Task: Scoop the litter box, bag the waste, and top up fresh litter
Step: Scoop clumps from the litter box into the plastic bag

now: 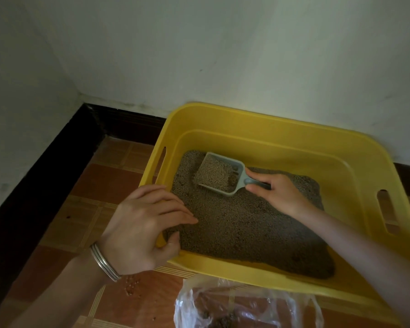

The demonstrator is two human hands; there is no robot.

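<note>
Yellow litter box (294, 138); one scoop (219, 172); one bag (246, 304); two hands.

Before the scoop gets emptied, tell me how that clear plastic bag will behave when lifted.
The bag looks thin and crumpled, so probably floppy, its mouth likely to collapse. With only a few dark clumps inside, it should feel light and may shift easily.

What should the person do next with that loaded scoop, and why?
Probably lift the scoop and carry it to the clear bag by the box's near edge. The right hand grips its handle, it is heaped with litter and dark clumps, and the bag already holds waste.
</note>
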